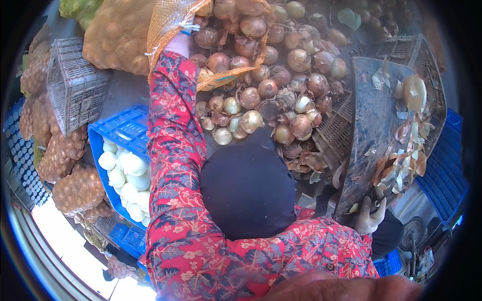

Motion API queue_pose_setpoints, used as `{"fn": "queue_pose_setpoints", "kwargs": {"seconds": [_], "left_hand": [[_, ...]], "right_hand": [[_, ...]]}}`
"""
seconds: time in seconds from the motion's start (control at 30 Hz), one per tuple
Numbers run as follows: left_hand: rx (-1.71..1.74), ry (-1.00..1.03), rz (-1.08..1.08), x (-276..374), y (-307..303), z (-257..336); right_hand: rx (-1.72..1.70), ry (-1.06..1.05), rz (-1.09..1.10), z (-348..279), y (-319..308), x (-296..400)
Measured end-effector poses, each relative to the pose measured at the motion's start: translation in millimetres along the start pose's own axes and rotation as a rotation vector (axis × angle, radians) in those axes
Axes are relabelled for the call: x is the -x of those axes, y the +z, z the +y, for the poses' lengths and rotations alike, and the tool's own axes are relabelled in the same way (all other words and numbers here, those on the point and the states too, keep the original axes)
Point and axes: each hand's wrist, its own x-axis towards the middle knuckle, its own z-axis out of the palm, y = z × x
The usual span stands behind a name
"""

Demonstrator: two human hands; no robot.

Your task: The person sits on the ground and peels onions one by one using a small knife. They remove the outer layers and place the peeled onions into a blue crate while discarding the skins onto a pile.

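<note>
My left arm reaches far forward, its wrist (pixel 178 44) at the mouth of an orange mesh sack (pixel 160 28); the left hand itself is hidden by the mesh. Unpeeled onions (pixel 253 27) lie in the sack's open mouth, and more loose onions (pixel 268 88) with dry skins are heaped beside it. At the lower right, my gloved right hand (pixel 369 218) is at the near end of a worn dark board (pixel 371 124). A small shiny metal thing shows between its fingers; whether it is gripped is unclear. Onion skins (pixel 404 165) lie along the board's right side.
On the left, a blue crate (pixel 98 158) holds peeled white onions (pixel 130 173). A grey plastic crate (pixel 75 82) and filled mesh sacks (pixel 77 190) stand beyond it. Another crate (pixel 433 71) is behind the board, with a blue one (pixel 438 169) at the far right.
</note>
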Motion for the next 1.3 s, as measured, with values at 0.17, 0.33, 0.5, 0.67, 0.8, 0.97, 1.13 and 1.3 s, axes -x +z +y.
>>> {"fn": "queue_pose_setpoints", "kwargs": {"seconds": [0.17,0.33,0.5,0.67,0.8,0.97,1.13,1.3], "left_hand": [[0.040,0.004,0.004,-18.5,-18.2,2.7],[0.071,0.034,-0.030,-38.7,-24.0,16.2],[0.059,0.030,-0.091,-37.7,-14.4,30.9],[-0.010,-0.005,-0.142,-11.2,10.1,28.1],[0.031,-0.023,-0.122,-9.8,0.0,23.2],[0.090,-0.025,-0.084,-10.1,-15.1,21.2],[0.182,-0.020,-0.070,-29.3,-20.4,26.5],[0.292,0.008,-0.078,-63.8,-26.2,53.6]], "right_hand": [[-0.010,0.062,0.022,0.4,-9.4,9.6],[-0.014,0.030,0.048,-1.4,-8.0,15.7],[0.046,0.062,0.114,-8.4,-3.3,15.7],[0.080,0.000,0.072,-21.1,3.4,15.0],[0.206,-0.004,0.214,-6.7,-0.7,25.3],[0.042,-0.037,0.211,4.0,-2.4,23.0],[0.066,0.088,0.243,-0.7,-12.4,30.9],[0.031,0.126,0.220,-16.1,-8.2,33.6]]}}
